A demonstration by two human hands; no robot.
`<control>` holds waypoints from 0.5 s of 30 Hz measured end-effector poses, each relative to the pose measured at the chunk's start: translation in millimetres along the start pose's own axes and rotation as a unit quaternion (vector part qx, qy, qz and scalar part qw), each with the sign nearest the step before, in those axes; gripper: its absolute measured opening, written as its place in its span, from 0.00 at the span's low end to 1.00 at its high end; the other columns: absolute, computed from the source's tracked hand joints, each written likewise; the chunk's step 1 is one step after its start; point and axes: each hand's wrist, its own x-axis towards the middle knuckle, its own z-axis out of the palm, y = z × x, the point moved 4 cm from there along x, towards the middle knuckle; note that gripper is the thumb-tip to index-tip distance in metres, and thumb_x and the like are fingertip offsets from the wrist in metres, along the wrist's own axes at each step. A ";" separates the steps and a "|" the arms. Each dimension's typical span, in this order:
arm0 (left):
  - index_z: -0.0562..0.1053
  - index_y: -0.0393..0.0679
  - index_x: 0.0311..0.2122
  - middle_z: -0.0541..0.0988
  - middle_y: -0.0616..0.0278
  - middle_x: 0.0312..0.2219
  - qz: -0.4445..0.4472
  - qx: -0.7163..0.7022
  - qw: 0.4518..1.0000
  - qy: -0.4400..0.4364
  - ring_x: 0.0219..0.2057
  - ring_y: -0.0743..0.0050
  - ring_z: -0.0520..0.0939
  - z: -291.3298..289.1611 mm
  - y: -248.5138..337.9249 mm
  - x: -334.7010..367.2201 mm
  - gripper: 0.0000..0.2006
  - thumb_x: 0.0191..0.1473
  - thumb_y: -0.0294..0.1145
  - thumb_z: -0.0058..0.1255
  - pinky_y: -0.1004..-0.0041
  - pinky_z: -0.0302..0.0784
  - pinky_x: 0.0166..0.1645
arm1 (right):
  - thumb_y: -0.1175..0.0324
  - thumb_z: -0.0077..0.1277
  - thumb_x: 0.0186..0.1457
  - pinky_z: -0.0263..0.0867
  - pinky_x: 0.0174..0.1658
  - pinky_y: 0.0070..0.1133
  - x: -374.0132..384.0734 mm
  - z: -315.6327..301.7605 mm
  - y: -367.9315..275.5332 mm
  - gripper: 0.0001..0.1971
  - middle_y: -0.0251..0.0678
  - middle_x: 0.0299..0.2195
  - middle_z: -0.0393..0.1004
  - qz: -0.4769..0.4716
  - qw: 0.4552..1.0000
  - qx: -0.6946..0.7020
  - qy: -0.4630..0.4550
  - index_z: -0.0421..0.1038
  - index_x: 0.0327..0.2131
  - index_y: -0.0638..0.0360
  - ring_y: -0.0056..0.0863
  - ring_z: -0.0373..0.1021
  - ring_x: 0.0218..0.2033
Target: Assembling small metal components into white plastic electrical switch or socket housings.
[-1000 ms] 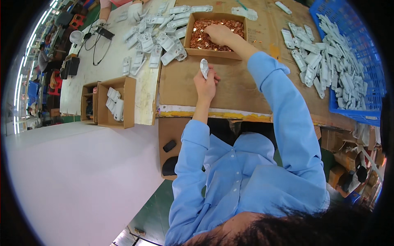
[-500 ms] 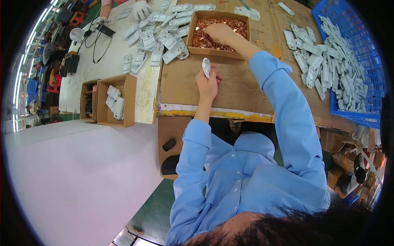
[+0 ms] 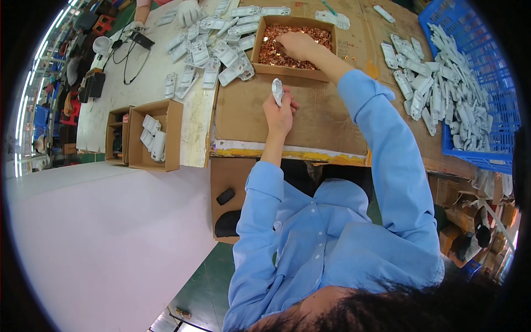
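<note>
My left hand (image 3: pixel 280 115) is closed around a white plastic casing (image 3: pixel 277 92), held upright above the cardboard-covered table. Ahead of it stands a shallow cardboard box (image 3: pixel 293 70) filled with small copper-coloured metal pieces (image 3: pixel 269 51). My right hand (image 3: pixel 298 45) reaches into that box, its fingertips bent down among the pieces. Whatever those fingers pinch, if anything, is hidden. Left of the box lies a loose heap of similar white casings (image 3: pixel 224 53).
On the right, a blue basket (image 3: pixel 506 110) lies tipped with many white casings (image 3: pixel 437 83) spilling out. A cardboard box (image 3: pixel 175 133) holding a few casings sits at the left table edge. A co-worker's gloved hand (image 3: pixel 189 12) is at the far heap, near a black cabled device (image 3: pixel 142 40).
Hardly anything differs. The view has shifted very slightly, the co-worker's gloved hand has moved a little, and both my hands stay in nearly the same places.
</note>
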 end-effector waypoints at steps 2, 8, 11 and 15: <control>0.72 0.34 0.36 0.75 0.63 0.22 -0.001 -0.002 1.000 0.004 0.20 0.79 0.78 -0.7 -0.4 -0.3 0.07 0.56 0.27 0.46 0.80 0.70 0.22 | 0.70 0.47 0.54 0.70 0.45 0.36 1.4 -2.7 -5.5 0.10 0.44 0.41 0.76 0.026 0.999 0.016 -0.031 0.72 0.39 0.59 0.41 0.72 0.45; 0.72 0.35 0.39 0.75 0.60 0.27 -0.017 0.016 1.000 -0.015 0.23 0.75 0.79 -0.9 -1.0 -1.2 0.08 0.59 0.28 0.45 0.80 0.71 0.25 | 0.71 0.47 0.53 0.70 0.45 0.37 2.0 -1.4 -3.4 0.10 0.46 0.42 0.76 0.061 0.996 0.021 -0.056 0.73 0.39 0.60 0.43 0.73 0.45; 0.72 0.34 0.38 0.75 0.62 0.25 -0.012 -0.001 1.000 -0.005 0.22 0.77 0.79 0.2 -0.1 -1.5 0.08 0.58 0.27 0.45 0.80 0.70 0.23 | 0.71 0.48 0.53 0.70 0.45 0.36 0.8 -4.0 -4.6 0.10 0.47 0.42 0.76 0.069 0.996 0.029 -0.052 0.73 0.39 0.60 0.43 0.73 0.45; 0.72 0.34 0.36 0.75 0.64 0.23 -0.010 -0.011 1.000 0.003 0.21 0.79 0.78 0.0 0.7 -1.5 0.07 0.57 0.27 0.46 0.80 0.70 0.22 | 0.69 0.51 0.53 0.70 0.46 0.36 -0.9 -5.7 -3.0 0.11 0.47 0.43 0.76 0.089 0.994 0.017 -0.068 0.73 0.40 0.60 0.43 0.73 0.45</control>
